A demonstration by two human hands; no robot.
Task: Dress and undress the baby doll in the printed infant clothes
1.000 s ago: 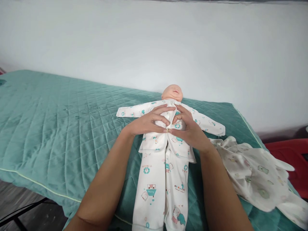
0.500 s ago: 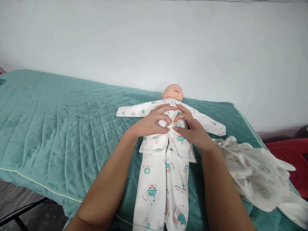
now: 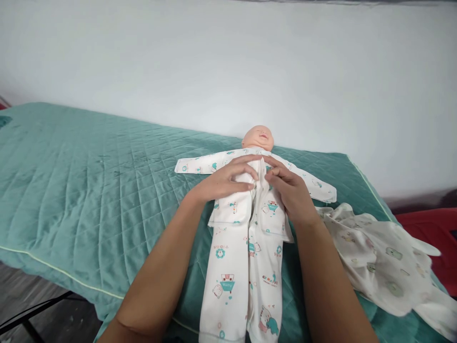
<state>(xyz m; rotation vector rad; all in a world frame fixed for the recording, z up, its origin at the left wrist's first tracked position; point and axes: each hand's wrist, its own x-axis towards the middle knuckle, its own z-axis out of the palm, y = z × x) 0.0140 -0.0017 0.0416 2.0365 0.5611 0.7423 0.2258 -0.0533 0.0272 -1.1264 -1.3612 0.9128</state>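
A baby doll (image 3: 257, 138) lies on its back, dressed in a white baby shirt (image 3: 273, 224) and matching white pants (image 3: 228, 276) with teal and pink prints. Its sleeves spread out to both sides. My left hand (image 3: 228, 178) rests across the left half of the shirt front, its thumb and fingertips closed at the opening's edge. On the other half, my right hand (image 3: 291, 188) pinches the front edge, which stands up in a fold between the hands. The fingertips partly hide the fastening at the chest.
A teal quilted cover (image 3: 107, 190) lies over the bed surface, against a pale wall (image 3: 221, 62). Another printed white baby garment (image 3: 385, 257) is crumpled at the right. Beyond it stands a red object (image 3: 435, 238). A black metal leg (image 3: 39, 309) shows at lower left.
My right hand's fingers have drawn tighter together, and the shirt's front edge has been lifted into an upright fold. My left hand keeps nearly the same place.
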